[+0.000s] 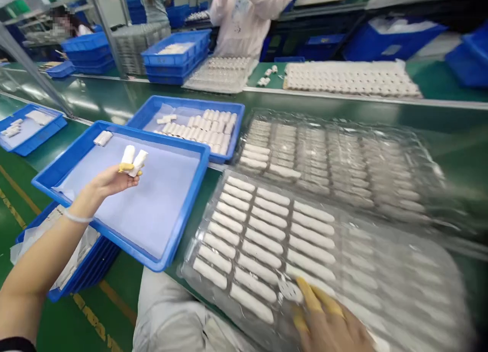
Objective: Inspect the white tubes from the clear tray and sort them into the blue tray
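My left hand [119, 178], with yellow finger covers, is closed around two short white cylinders [131, 159]. It holds them above a blue tray [186, 225] lined with pale sheet. Another short white piece [102, 138] lies in that tray's far left corner. At the lower right, my right hand [331, 321], also in yellow finger covers, reaches low over a clear plastic tray [244, 336] with rows of white rods [267, 240]. Its fingers are bent beside a small white piece with dark holes [290, 290]. Blur and the hand itself hide the grip.
A second blue tray [152, 104] holds many short white cylinders. Behind the clear tray lies another blister tray [343, 153] of rods. Stacked blue bins [91, 250] stand on the floor at left. Across the bench, a person in a pale top [238, 24] stands by filled trays.
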